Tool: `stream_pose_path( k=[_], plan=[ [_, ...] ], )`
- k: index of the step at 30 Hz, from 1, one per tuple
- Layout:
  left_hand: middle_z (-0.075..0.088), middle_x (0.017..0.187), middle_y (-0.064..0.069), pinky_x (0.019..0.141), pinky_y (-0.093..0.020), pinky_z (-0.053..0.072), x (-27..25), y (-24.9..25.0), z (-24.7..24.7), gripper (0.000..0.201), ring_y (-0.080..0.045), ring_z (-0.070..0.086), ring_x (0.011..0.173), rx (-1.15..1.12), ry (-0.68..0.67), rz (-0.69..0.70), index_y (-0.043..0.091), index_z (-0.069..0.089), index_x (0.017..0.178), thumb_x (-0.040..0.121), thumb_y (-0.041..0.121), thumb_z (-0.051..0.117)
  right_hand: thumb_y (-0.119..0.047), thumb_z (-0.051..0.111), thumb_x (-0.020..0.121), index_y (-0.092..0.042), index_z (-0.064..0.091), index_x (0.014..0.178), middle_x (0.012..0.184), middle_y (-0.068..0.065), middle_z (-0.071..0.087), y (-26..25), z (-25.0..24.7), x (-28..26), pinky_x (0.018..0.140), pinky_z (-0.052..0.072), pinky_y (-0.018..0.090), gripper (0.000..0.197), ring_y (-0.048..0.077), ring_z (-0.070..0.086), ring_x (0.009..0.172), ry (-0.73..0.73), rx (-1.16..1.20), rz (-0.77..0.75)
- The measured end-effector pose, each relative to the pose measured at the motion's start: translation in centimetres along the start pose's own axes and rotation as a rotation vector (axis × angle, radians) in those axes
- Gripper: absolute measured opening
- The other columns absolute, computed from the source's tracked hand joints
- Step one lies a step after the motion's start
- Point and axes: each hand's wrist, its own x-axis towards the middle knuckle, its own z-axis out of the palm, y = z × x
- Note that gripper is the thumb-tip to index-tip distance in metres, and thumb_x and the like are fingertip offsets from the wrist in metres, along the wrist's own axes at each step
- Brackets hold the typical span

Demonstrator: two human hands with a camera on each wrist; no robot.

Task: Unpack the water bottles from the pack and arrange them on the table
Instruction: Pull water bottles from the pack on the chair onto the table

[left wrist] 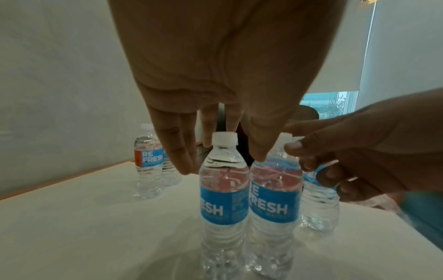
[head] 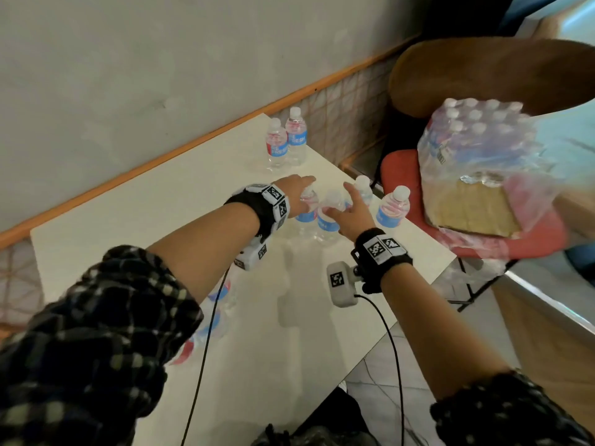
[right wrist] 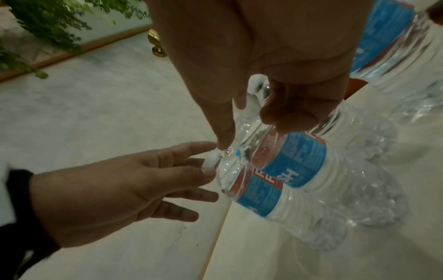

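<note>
Several clear water bottles with blue labels stand on the white table [head: 154, 204]. A cluster stands near the right edge. My left hand [head: 301, 188] hangs over the leftmost one [left wrist: 224, 189], its straight fingers [left wrist: 177, 151] around the white cap. My right hand [head: 344, 204] has its thumb and curled fingers [right wrist: 287, 115] around the neck of the bottle beside it [right wrist: 297, 161]. Two more bottles [head: 363, 191] [head: 394, 207] stand just right of it. The shrink-wrapped pack [head: 476, 162] sits on a red chair [head: 399, 169] beyond the table's right edge.
Two bottles [head: 286, 143] stand at the table's far corner by the wall. More bottles [head: 220, 307] show partly under my left forearm. Cables run from both wrist cameras across the near table. The tiled floor lies off the right edge.
</note>
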Motion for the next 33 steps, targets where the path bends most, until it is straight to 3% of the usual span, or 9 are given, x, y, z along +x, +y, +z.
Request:
stream_pose_path(
  k=[3,5,8,11,17,21,28,31,33],
  plan=[
    [0.038,0.149,-0.010,0.108,-0.032,0.032,0.8,0.0,0.3,0.066,-0.028,0.040,0.134,-0.008,0.010,-0.004,0.018,0.029,0.147,0.090,0.033,0.059,-0.020,0.066,0.086,-0.015,0.050,0.130,0.120,0.006,0.058,-0.2,0.0,0.2,0.090,0.041,0.026,0.047,0.023,0.054,0.114,-0.023,-0.060,-0.018],
    [0.050,0.139,-0.012,0.101,-0.033,0.038,0.9,-0.4,0.2,0.053,-0.031,0.050,0.124,-0.029,0.058,-0.006,0.017,0.044,0.138,0.091,0.034,0.059,-0.019,0.067,0.086,-0.013,0.056,0.124,0.110,0.004,0.059,0.0,0.0,0.2,0.087,0.039,0.023,0.040,0.022,0.056,0.112,0.006,-0.025,-0.034],
    [0.063,0.119,-0.014,0.088,-0.035,0.051,0.5,-0.8,-0.6,0.037,-0.032,0.065,0.099,-0.080,0.048,0.015,0.013,0.059,0.122,0.090,0.029,0.062,-0.023,0.069,0.084,-0.018,0.057,0.126,0.112,0.001,0.059,0.7,0.1,0.1,0.092,0.042,0.025,0.044,0.019,0.056,0.110,-0.009,-0.014,-0.024],
    [0.069,0.107,-0.013,0.081,-0.034,0.056,-0.7,-0.8,-1.3,0.026,-0.029,0.071,0.082,-0.030,-0.066,0.071,0.011,0.063,0.115,0.090,0.019,0.061,-0.031,0.071,0.081,-0.024,0.056,0.128,0.112,-0.003,0.058,1.3,0.1,-0.7,0.099,0.047,0.041,0.049,0.020,0.056,0.111,-0.093,-0.025,0.010],
    [0.070,0.092,-0.002,0.083,-0.030,0.053,-5.4,-2.5,-1.2,0.028,-0.021,0.070,0.083,0.092,-0.240,0.133,0.018,0.065,0.115,0.087,0.018,0.063,-0.025,0.078,0.074,-0.031,0.065,0.113,0.101,-0.004,0.064,2.9,1.9,-6.7,0.089,0.055,0.043,0.041,0.020,0.063,0.097,-0.252,-0.025,0.017],
    [0.069,0.103,0.000,0.077,-0.023,0.045,-9.1,-4.2,-0.8,0.032,-0.018,0.064,0.088,0.183,-0.336,0.149,0.024,0.066,0.117,0.085,0.020,0.065,-0.019,0.078,0.075,-0.033,0.067,0.103,0.097,-0.010,0.068,3.3,4.4,-11.4,0.086,0.056,0.036,0.033,0.013,0.066,0.088,-0.411,0.019,-0.020],
    [0.063,0.104,0.001,0.077,-0.022,0.038,-12.7,-5.7,-0.6,0.034,-0.009,0.047,0.085,0.305,-0.382,0.132,0.024,0.067,0.117,0.083,0.019,0.069,-0.029,0.078,0.075,-0.033,0.066,0.113,0.110,-0.002,0.067,3.3,8.8,-14.1,0.086,0.054,0.037,0.041,0.019,0.064,0.097,-0.508,-0.026,-0.038],
    [0.061,0.119,0.002,0.084,-0.025,0.042,-13.3,-6.0,-0.1,0.034,-0.012,0.050,0.097,0.291,-0.395,0.113,0.025,0.067,0.115,0.082,0.020,0.069,-0.019,0.076,0.077,-0.035,0.066,0.111,0.107,-0.003,0.069,3.8,8.4,-14.6,0.083,0.055,0.034,0.038,0.016,0.064,0.098,-0.530,0.047,-0.029],
    [0.057,0.125,0.001,0.093,-0.031,0.046,-13.6,-5.9,0.3,0.037,-0.017,0.053,0.109,0.296,-0.425,0.097,0.025,0.064,0.118,0.082,0.020,0.069,-0.017,0.076,0.076,-0.047,0.064,0.105,0.113,-0.004,0.068,4.3,8.2,-15.1,0.094,0.051,0.034,0.043,0.016,0.063,0.107,-0.511,0.046,-0.058]
  ],
)
